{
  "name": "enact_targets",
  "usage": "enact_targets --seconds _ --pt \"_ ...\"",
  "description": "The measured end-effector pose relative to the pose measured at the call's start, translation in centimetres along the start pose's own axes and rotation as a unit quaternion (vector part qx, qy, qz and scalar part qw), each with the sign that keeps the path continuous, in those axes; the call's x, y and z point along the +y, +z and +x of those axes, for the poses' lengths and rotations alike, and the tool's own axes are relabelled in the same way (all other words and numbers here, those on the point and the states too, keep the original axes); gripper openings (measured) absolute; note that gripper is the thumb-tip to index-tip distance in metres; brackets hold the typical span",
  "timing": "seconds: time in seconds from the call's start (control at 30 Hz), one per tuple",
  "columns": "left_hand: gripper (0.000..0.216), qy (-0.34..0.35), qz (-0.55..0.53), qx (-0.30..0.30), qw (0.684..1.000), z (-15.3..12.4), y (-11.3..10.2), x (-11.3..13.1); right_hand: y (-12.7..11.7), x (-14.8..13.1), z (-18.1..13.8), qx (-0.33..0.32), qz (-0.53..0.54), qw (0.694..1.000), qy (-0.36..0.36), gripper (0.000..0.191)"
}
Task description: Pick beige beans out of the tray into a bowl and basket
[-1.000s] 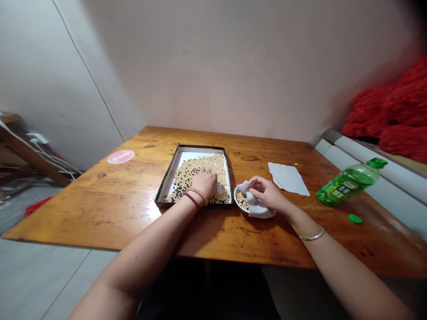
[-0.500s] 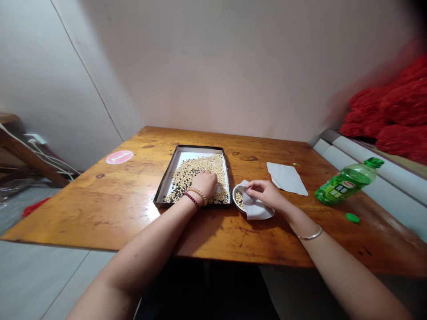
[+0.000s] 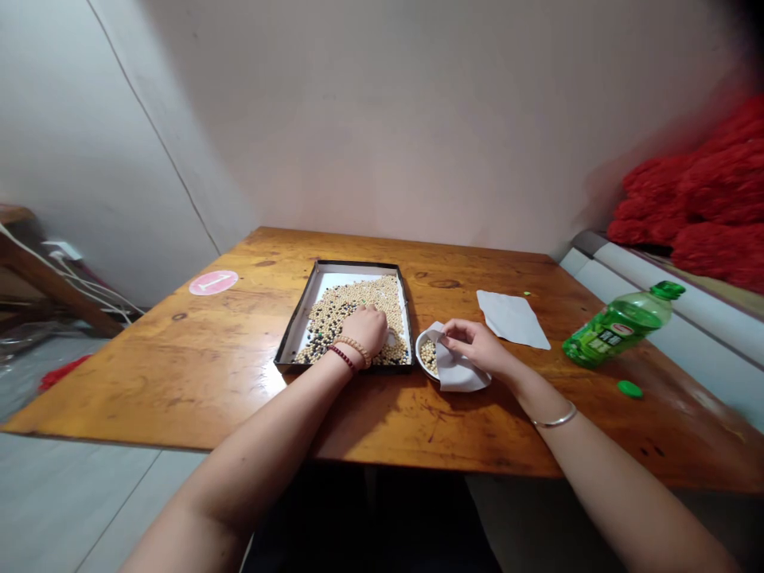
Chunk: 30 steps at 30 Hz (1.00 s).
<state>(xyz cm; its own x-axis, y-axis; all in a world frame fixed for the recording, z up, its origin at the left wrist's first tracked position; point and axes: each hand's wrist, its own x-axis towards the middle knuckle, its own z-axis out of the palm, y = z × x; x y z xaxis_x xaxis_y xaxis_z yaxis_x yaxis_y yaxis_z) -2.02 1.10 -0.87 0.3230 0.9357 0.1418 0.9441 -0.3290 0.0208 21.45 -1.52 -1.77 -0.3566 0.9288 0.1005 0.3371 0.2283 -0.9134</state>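
A black tray (image 3: 294, 328) with a white floor holds a heap of mixed beans (image 3: 349, 306), mostly pale with several dark ones. My left hand (image 3: 365, 331) rests knuckles up on the beans at the tray's near right, its fingers curled under and hidden. Just right of the tray stands a small white bowl (image 3: 422, 344) with pale beans in it. A white paper sheet (image 3: 455, 371) is draped over the bowl's right side. My right hand (image 3: 473, 344) pinches this paper at the bowl's rim.
The wooden table (image 3: 179, 358) also carries a second white paper (image 3: 512, 317), a green bottle (image 3: 617, 326) lying tilted at the right, its green cap (image 3: 629, 388), and a pink round sticker (image 3: 213, 282). Red fluffy material (image 3: 698, 199) lies on a ledge at the far right.
My right hand shifted slightly left along the paper over the bowl. The left hand stays on the beans with almost no movement.
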Motion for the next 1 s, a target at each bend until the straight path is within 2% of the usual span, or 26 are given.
enact_targets --seconds 0.23,0.53,0.67,0.8,1.0 --pt "0.024 -0.008 0.007 0.006 1.000 0.1 0.5 -0.2 -0.2 0.6 0.2 0.008 0.037 0.999 -0.011 0.023" --pt "0.023 -0.015 0.004 -0.011 1.000 0.0 0.1 -0.1 0.1 0.6 0.2 0.023 0.030 0.999 -0.023 0.030" --pt "0.025 -0.017 0.005 -0.020 1.000 -0.1 -0.4 0.1 0.3 0.5 0.1 0.028 0.006 1.000 0.013 0.034" --pt "0.026 -0.019 0.009 -0.026 0.999 -0.1 -0.6 0.2 0.3 0.5 0.0 0.031 -0.034 0.999 0.022 0.030" --pt "0.027 -0.013 0.012 -0.014 1.000 -0.2 -0.4 0.1 0.2 0.8 0.1 0.041 -0.003 0.999 0.018 0.028"
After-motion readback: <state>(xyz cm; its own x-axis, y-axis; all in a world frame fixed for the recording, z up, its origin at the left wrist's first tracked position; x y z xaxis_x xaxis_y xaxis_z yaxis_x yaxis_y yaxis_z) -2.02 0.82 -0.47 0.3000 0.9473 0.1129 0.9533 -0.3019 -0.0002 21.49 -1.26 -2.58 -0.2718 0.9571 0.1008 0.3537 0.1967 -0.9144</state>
